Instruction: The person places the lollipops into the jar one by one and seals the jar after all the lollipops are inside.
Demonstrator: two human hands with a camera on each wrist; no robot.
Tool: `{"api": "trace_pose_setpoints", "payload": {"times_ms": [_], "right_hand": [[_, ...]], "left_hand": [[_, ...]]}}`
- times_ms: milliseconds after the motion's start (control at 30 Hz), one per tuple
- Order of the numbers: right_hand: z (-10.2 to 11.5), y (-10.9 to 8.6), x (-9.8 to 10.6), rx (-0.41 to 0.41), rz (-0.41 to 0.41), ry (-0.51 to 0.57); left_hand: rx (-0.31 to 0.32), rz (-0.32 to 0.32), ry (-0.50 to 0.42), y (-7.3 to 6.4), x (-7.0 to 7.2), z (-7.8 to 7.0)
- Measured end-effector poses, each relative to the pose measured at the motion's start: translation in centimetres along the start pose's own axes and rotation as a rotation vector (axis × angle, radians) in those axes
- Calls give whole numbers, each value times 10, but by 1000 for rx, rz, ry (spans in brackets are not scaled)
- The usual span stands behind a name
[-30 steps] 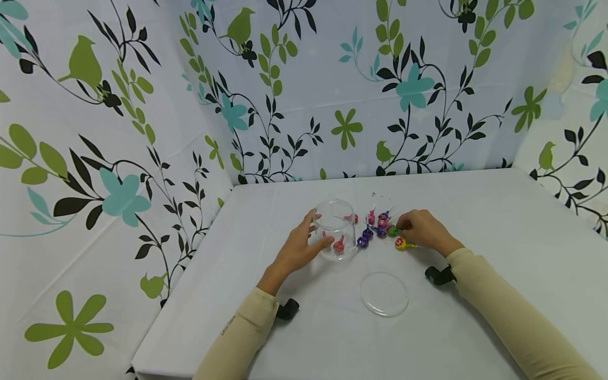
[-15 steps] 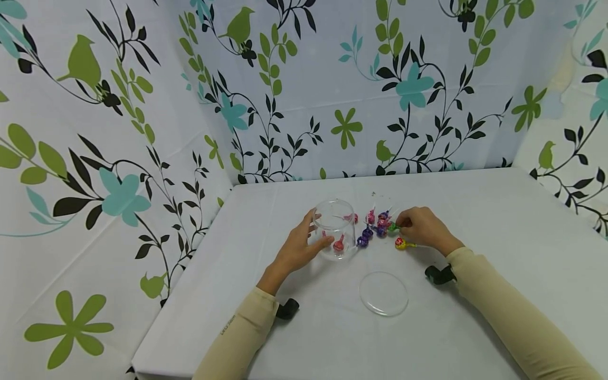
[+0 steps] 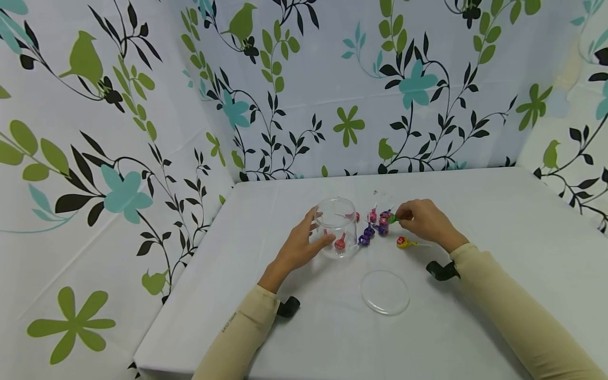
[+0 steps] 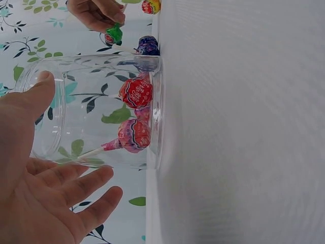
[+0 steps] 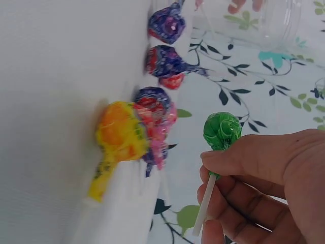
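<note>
A clear jar [image 3: 348, 232] stands upright on the white table, with pink-red lollipops [image 4: 135, 92] inside. My left hand [image 3: 296, 244] holds the jar from its left, thumb on the near side and fingers around the far side. To the right of the jar, my right hand [image 3: 427, 221] pinches a green lollipop [image 5: 222, 130] by its stick between thumb and fingers, raised off the table. Purple lollipops [image 3: 366, 236] and pink ones [image 3: 372, 215] lie between the jar and the right hand. A yellow lollipop [image 3: 402, 243] lies below that hand.
A round clear lid [image 3: 380, 311] lies flat on the table [image 3: 328, 327], nearer to me than the jar. Patterned cloth [image 3: 304, 89] hangs behind the table and along its sides.
The right hand has lifted the green lollipop slightly up from beside the pile. The left hand and jar stay in place; the head view has shifted a little.
</note>
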State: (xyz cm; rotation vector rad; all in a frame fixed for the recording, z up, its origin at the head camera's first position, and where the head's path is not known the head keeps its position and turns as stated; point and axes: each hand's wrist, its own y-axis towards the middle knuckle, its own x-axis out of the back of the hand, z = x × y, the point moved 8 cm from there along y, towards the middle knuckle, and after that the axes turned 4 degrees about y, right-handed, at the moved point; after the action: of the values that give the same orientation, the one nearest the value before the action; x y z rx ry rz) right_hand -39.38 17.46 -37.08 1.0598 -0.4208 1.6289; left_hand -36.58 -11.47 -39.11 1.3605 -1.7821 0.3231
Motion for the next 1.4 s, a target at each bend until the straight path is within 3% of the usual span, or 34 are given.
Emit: {"api": "trace_pose_setpoints", "payload": {"times_ms": [300,600,933,1400], "right_hand": [[36,6,25,88,-43,-40],[73,14,35,162,-51,-53],[110,26,33,252,-46,-20],[134,38,22,261,-30,-22]], "left_hand": [[-6,-9,3,0,0,0],[-19,-2,-8,-1,-1,-1],[-3,0,-1,0,-1,-1],[-15,3,-18,1,0,-1]]}}
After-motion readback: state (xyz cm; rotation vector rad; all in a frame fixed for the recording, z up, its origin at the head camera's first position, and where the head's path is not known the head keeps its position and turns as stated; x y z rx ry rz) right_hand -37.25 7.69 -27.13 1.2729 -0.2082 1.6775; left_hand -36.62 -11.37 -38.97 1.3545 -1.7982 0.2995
